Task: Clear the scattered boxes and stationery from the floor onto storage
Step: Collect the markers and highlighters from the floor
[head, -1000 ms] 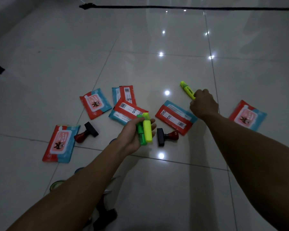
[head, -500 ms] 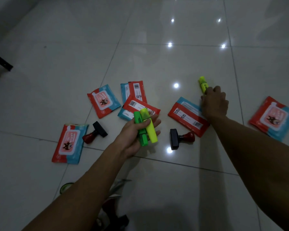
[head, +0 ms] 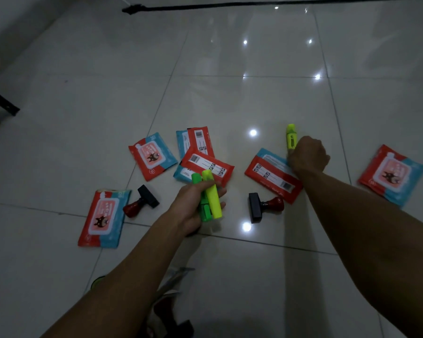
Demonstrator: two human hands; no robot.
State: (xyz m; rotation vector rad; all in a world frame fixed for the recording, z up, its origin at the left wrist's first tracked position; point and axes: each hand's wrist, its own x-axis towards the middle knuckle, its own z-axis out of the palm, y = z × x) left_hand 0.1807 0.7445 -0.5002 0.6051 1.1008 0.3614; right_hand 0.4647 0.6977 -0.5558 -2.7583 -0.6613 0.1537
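Holding two highlighters, your left hand (head: 195,206) curls round a green highlighter (head: 202,203) and a yellow highlighter (head: 213,196), side by side, above the floor (head: 230,69). Your right hand (head: 308,156) is seen from the back, fingers curled under; they grip the lower end of a third highlighter (head: 291,136), whose cap sticks out beyond the knuckles. Whether it is lifted or touching the floor cannot be told.

Hidden: dim light blurs the pack print. Dark shapes at the bottom edge, under your left forearm, are cut off and unreadable.

Positions: one pack (head: 272,178) lies just under your right hand, partly covered by the wrist; another pack (head: 392,175) lies well to its right. A stamp (head: 265,207) lies between your hands. Two overlapping packs (head: 199,154) sit just beyond your left hand; a single pack (head: 152,156), a second stamp (head: 141,201) and a last pack (head: 103,218) lie to its left.
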